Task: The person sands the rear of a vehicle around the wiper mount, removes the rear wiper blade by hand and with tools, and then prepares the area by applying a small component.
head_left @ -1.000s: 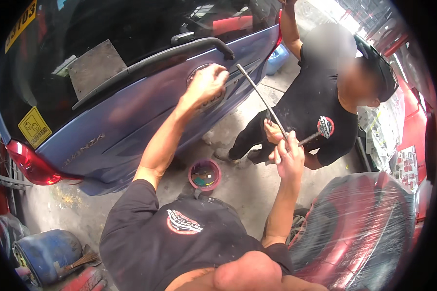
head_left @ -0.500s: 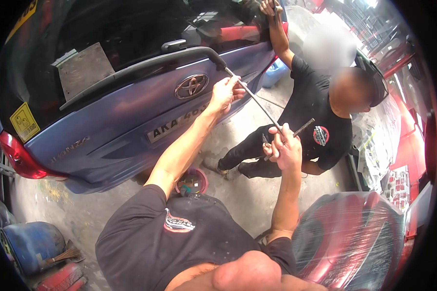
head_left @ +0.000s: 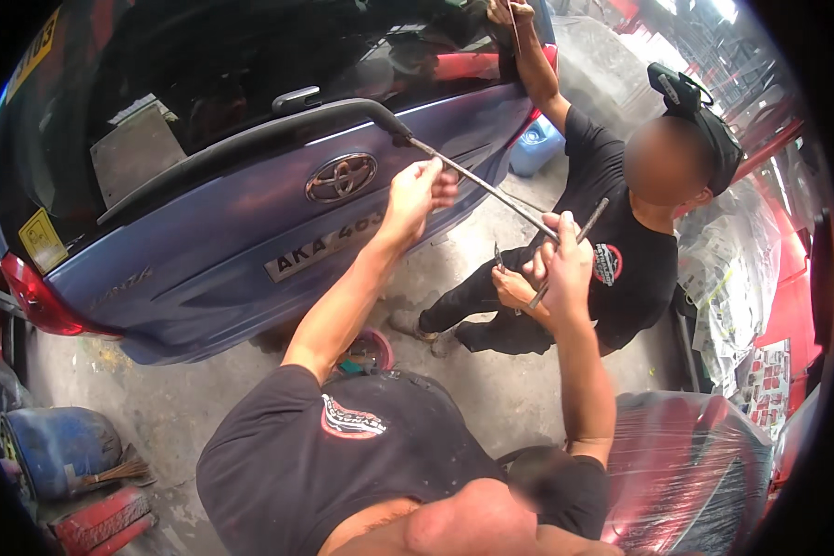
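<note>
My right hand [head_left: 562, 255] is closed on a long metal rod [head_left: 491, 187] with a crossbar handle [head_left: 593, 219]. The rod's far end meets the curved tip of the black rear wiper arm [head_left: 361, 111] on a blue car [head_left: 195, 232]. My left hand [head_left: 420, 193] is raised just below the upper part of the rod, its fingers smeared by motion, so its grip is unclear. Behind it are the oval emblem [head_left: 341, 177] and the number plate. A flat grey plate [head_left: 134, 162] shows on the rear window beside the wiper.
A co-worker [head_left: 621, 269] stands right, one hand high by the window edge, the other holding something small. A pink bucket [head_left: 375, 345] is under my arms, a blue drum [head_left: 56, 454] lower left, a plastic-wrapped red panel [head_left: 686, 473] lower right, a blue container [head_left: 533, 148] behind.
My left hand has moved from over the emblem rightward to the rod. The rod's far end has moved left onto the wiper arm's tip. The co-worker's head has turned.
</note>
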Tool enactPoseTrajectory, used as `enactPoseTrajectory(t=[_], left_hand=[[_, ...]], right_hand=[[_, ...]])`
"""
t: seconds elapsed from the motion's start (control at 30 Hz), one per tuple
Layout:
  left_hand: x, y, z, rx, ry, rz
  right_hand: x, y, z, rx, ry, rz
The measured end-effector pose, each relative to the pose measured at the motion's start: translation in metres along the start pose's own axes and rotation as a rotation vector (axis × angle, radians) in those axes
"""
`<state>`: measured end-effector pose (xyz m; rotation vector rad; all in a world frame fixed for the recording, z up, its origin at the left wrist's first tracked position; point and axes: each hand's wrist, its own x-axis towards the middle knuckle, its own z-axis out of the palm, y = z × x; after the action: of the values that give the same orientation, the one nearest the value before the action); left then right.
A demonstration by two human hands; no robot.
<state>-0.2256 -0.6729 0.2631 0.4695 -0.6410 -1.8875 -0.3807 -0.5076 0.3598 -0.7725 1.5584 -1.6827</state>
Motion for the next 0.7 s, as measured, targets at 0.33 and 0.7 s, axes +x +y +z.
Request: enactPoseTrajectory(t=[0.33, 0.7], left_hand=[[-0.014, 0.020, 0.124, 1.115, -0.837, 0.899], [-0.070, 0.016, 0.146, 0.422, -1.018, 0.466]], right_hand=[[-0.013, -0.022, 0.032, 0.066, 0.050, -0.119], [0.020, 0.010, -0.008, -0.717, -0.033, -1.285]])
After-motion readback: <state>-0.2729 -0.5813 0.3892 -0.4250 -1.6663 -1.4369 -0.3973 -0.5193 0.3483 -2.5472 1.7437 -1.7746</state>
